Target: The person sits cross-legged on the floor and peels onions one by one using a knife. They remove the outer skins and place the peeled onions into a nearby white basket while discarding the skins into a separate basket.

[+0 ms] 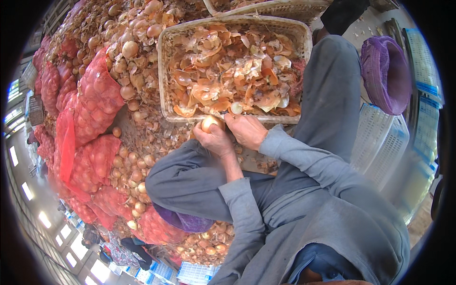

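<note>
My left hand (218,142) holds a yellow-brown onion (212,124) over the near rim of a dirty white plastic basket (228,119). Close beside the onion, on its right, is my right hand (246,131), its fingers curled round something small that is mostly hidden; I cannot tell what it is. The basket is full of loose dry onion skins (228,78). A small pale onion piece (236,107) lies among them near the rim.
Red mesh sacks of onions (94,103) and loose onions (137,174) lie on the left. A purple mesh-covered container (386,74) and white plastic crates (381,142) stand on the right. Another basket (274,9) is beyond the first. A person (124,251) is at lower left.
</note>
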Demonstrator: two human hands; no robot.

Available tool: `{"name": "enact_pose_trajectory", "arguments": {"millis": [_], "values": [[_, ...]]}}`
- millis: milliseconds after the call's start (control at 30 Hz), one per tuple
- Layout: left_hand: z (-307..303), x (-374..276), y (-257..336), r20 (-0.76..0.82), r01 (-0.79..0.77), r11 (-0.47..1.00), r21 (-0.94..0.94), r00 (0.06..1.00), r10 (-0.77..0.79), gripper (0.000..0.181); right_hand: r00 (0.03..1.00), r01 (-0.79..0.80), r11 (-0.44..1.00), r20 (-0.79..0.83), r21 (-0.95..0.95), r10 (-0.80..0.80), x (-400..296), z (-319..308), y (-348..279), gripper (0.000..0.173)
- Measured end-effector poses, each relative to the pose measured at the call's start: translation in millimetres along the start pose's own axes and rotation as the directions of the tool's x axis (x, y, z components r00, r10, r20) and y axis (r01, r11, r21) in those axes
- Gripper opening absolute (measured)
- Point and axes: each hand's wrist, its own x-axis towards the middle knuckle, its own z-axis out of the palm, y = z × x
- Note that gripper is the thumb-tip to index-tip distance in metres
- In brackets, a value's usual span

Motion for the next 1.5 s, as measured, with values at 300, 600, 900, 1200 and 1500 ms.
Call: {"name": "enact_pose_trajectory", "arguments": {"millis": [300,600,900,1200,1500], "values": [[-2,-4,-2,-0.001,0.024,0.999,0.037,1.0,-0.024,0.069,1.0,-0.006,1.0,-0.02,-0.002,0.005,-10,-32,-22,0.021],[-5,-6,7,0.011,0.076,0.997,-0.017,0.997,-0.076,0.069,0.997,-0.056,0.998,0.058,-0.037,0.058,-6,-11,-10,0.022],[-7,4,26,-0.002,0.241,0.966,-0.095,0.97,-0.242,0.045,0.981,-0.179,0.977,0.054,-0.118,0.186,-29,-42,-4,0.022],[-26,13,28,0.302,0.58,0.486,-0.654,0.789,-0.535,0.034,0.966,-0.032,0.96,-0.238,0.277,0.101,-22,-41,6,0.066],[-37,-1,21,0.273,-0.069,0.986,-0.149,0.956,0.108,0.054,0.992,0.115,0.969,-0.084,0.22,-0.099,-2,-54,-15,0.036]]}}
